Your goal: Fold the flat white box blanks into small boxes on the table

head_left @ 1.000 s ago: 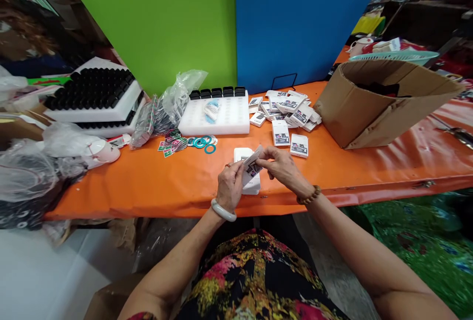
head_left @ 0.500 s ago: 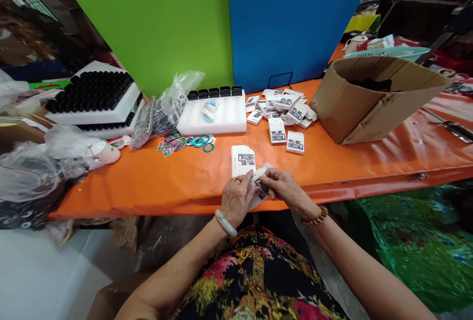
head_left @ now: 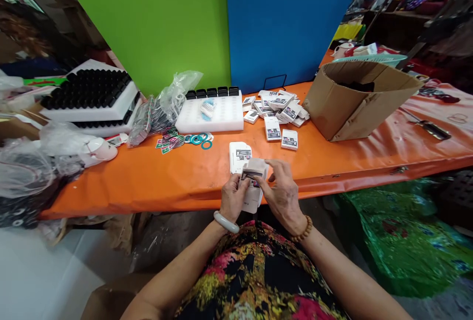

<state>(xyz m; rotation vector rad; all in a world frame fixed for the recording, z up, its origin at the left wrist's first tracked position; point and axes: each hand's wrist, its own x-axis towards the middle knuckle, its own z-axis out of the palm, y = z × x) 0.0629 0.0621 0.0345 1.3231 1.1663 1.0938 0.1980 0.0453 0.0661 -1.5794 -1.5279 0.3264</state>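
Between my hands, over the table's front edge, is a small white printed carton (head_left: 252, 196) with flaps sticking out at its ends. My left hand (head_left: 233, 196) grips its left side, thumb across the printed face. My right hand (head_left: 284, 196) holds the carton's right side, its fingers bent round the upper end. Just beyond lies a flat white printed carton (head_left: 239, 155), partly covered by the held one. Farther off, a heap of folded small white boxes (head_left: 281, 103) lies on the orange table cover (head_left: 177, 177), with two boxes lying nearer.
A brown cardboard box (head_left: 354, 108) stands at the right. A white foam tray (head_left: 221, 118) with black pieces is at the back. Teal rings (head_left: 199, 138) and small cards (head_left: 170, 140) lie left of centre. Stacked foam trays (head_left: 92, 103) and plastic bags (head_left: 62, 147) fill the left.
The carton in my hands has turned more upright, its printed face now towards me. My right hand has shifted from a pinch at its edge to its right side and upper end.
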